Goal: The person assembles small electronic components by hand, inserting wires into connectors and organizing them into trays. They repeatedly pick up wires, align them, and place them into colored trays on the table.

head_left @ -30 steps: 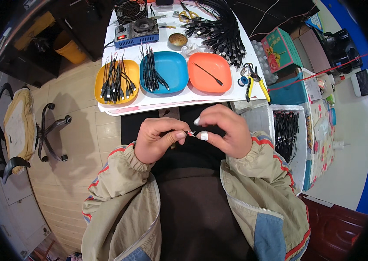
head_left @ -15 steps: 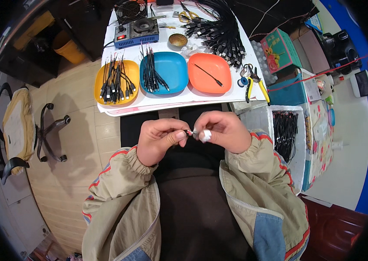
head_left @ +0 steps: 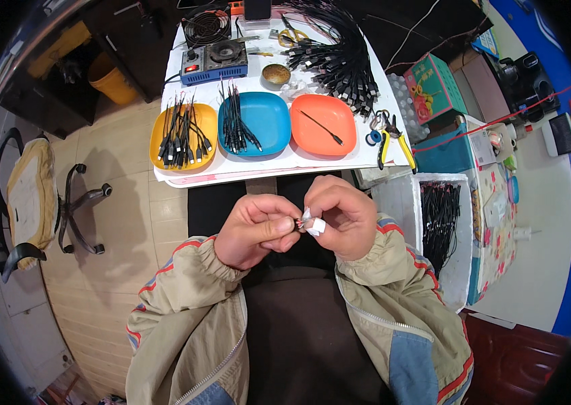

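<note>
Over my lap, my left hand (head_left: 258, 231) is closed in a pinch on a thin black cable, of which only the stripped end with red and pale wires (head_left: 299, 221) shows. My right hand (head_left: 345, 214) meets it from the other side, thumb and forefinger pinched at the wire tips. A white wrap (head_left: 316, 227) sits on the right thumb, with a small whitish scrap above it. Beyond my hands, short black cables lie in a yellow plate (head_left: 157, 131) and a blue plate (head_left: 276, 123). One cable (head_left: 322, 128) rests in an orange plate (head_left: 307, 143).
Behind the plates stand a blue soldering unit (head_left: 214, 72), a fan (head_left: 205, 28) and a small round tin (head_left: 276, 74). A large bundle of black cables (head_left: 346, 64) fills the back right. Yellow-handled pliers (head_left: 384, 148) lie at the right edge; a white foam box (head_left: 459, 287) holds more cables.
My right hand has shifted slightly left and its fingers have curled closer around the wire tips. The table sits a little lower in view. The left hand keeps its pinch.
</note>
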A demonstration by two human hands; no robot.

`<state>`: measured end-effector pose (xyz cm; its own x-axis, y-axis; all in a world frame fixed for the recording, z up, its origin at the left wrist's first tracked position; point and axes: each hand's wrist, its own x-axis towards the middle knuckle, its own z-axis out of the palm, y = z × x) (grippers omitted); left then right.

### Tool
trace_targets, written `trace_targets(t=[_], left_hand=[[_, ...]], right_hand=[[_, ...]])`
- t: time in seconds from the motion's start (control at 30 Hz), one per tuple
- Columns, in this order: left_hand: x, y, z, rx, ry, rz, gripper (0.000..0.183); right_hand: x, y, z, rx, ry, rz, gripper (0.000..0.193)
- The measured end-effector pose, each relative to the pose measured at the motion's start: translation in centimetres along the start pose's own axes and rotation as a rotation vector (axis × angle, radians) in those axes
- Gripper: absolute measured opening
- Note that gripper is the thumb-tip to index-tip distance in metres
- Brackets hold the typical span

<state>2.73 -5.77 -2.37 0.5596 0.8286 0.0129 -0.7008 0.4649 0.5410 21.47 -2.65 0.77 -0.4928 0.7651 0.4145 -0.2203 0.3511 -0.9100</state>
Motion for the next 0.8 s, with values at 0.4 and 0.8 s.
trace_targets(t=[0.4,0.8], left_hand=[[1.8,1.9,-0.2,0.418,0.155,0.109,0.013],[8.9,10.3,1.2,1.159,0.414,0.346,0.008]], right_hand=[[1.2,1.5,-2.7,-0.220,-0.057,-0.036,0.018],[2.7,5.4,-5.6,0.303,0.208,0.279,0.026]])
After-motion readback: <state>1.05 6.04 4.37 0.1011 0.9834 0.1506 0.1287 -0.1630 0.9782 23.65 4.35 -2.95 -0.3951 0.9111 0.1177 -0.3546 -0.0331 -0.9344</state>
